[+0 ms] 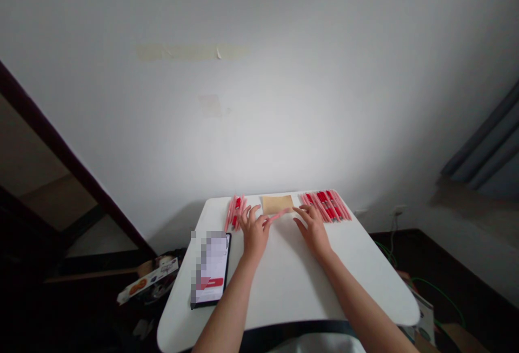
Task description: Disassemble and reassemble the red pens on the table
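Between the thumb and a finger of my left hand [254,230] is a slim pink pen [278,216], held slantwise with its far end pointing right. The other fingers of that hand are spread, close to a small group of pink and red pens [232,213] at the left. My right hand [314,230] has its fingers apart, and its index fingertip is near the pen's right end; contact cannot be made out. A larger row of pink and red pens [326,206] lies just beyond my right hand. Behind the held pen lies a tan rectangular piece [277,204], like card or paper.
A phone [213,272] with a lit screen lies on the left of the white table [292,288]. The table's far edge stands near a pale wall [284,126]. A printed box [148,281] is on the floor at left, and green cables [440,285] run at right.
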Tool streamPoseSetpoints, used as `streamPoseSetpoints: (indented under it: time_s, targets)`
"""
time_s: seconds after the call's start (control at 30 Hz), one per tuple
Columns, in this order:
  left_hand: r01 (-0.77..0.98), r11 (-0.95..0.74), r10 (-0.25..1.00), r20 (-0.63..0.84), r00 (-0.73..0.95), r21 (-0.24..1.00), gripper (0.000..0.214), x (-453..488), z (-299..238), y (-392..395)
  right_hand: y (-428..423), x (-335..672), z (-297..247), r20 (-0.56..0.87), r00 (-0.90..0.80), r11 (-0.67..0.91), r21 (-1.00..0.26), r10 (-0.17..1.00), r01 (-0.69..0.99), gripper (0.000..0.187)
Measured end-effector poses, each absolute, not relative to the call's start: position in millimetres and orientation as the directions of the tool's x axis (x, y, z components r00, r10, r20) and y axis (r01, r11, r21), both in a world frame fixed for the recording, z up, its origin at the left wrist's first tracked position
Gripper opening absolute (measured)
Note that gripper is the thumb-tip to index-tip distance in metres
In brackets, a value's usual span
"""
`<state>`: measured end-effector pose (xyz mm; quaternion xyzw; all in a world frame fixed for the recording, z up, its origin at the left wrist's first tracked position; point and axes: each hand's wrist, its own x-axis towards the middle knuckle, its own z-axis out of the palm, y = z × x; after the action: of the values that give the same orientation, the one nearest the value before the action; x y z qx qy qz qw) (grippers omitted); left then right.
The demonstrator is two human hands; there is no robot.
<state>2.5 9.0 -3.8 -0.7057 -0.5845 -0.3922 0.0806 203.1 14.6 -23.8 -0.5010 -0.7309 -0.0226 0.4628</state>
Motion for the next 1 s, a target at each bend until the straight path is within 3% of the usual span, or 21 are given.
streamPoseSetpoints:
  time_s: [0.27,1.0]
  targets:
    - [0.856,-0.400,0.767,0.631,0.116,0.329,0.013,10.6,-6.3,4.0,15.5,204.6,-19.0,0.687,-0.152,0.530,-0.379,0.710,0.759,0.025]
    - [0.873,-0.309,0.767,0.641,-0.006,0.378,0.012,6.9,-6.8,5.7,20.4,208.2,-28.3,0.623,-0.086,0.486,-0.507,0.777,0.712,0.031]
